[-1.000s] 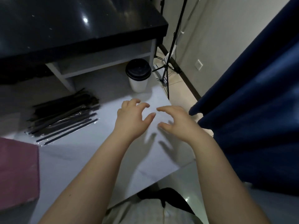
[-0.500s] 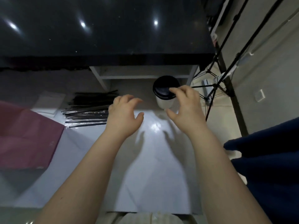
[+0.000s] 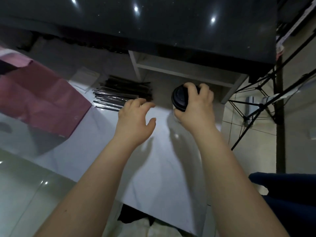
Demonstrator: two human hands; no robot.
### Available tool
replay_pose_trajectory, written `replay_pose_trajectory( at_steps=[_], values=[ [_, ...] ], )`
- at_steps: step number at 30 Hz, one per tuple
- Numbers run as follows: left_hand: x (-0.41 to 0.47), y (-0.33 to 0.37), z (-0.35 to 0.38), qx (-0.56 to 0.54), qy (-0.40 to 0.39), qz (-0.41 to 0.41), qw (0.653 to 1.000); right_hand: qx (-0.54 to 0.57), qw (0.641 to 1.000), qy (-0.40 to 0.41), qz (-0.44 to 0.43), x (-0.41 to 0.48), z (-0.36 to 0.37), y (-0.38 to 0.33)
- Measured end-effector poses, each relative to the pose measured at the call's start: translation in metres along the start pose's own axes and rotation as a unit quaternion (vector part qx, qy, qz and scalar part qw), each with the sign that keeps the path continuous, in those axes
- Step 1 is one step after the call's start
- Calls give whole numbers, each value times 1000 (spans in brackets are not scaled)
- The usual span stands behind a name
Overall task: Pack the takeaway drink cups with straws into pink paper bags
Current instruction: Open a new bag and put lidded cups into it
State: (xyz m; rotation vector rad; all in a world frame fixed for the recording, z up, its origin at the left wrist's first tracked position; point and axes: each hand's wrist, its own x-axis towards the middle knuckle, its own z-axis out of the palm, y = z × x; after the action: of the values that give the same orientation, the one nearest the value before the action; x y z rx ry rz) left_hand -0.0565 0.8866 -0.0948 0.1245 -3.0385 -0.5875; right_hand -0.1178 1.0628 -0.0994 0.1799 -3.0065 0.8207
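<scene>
Two bare forearms reach out over a white tabletop as a person starts on a takeaway order. The left hand hovers with fingers loosely spread and holds nothing, its fingertips just short of a heap of black straws in clear wrappers. The right hand curls down from above round the black lid of a takeaway cup, which stands at the far right of the table, just in front of a white shelf under a glossy black counter. A pink paper bag lies at the table's left, well apart from the cup; whether anything is in it cannot be told. By the look of things the job is at its start: no cup is seen in a bag, no straw is picked, and only this one cup is in view, so lifting, pairing and bagging all remain. No brand or label can be read; the marks on the lid and bag edge are too blurred.
</scene>
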Motion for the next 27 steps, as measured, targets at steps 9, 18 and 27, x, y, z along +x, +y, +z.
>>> replay_pose_trajectory(
  at_steps=[9, 18, 27],
  values=[
    [-63, -86, -40, 16, 26, -122, 992, -9, 973, -116, -197, -56, 31, -80],
    [-147, -195, -93, 0, 59, -165, 985, -76, 935, -120, -326, -118, 83, -197],
    [-260, -342, -137, -22, 108, -197, 974, -118, 904, -164, -377, -220, 176, -350]
  ],
)
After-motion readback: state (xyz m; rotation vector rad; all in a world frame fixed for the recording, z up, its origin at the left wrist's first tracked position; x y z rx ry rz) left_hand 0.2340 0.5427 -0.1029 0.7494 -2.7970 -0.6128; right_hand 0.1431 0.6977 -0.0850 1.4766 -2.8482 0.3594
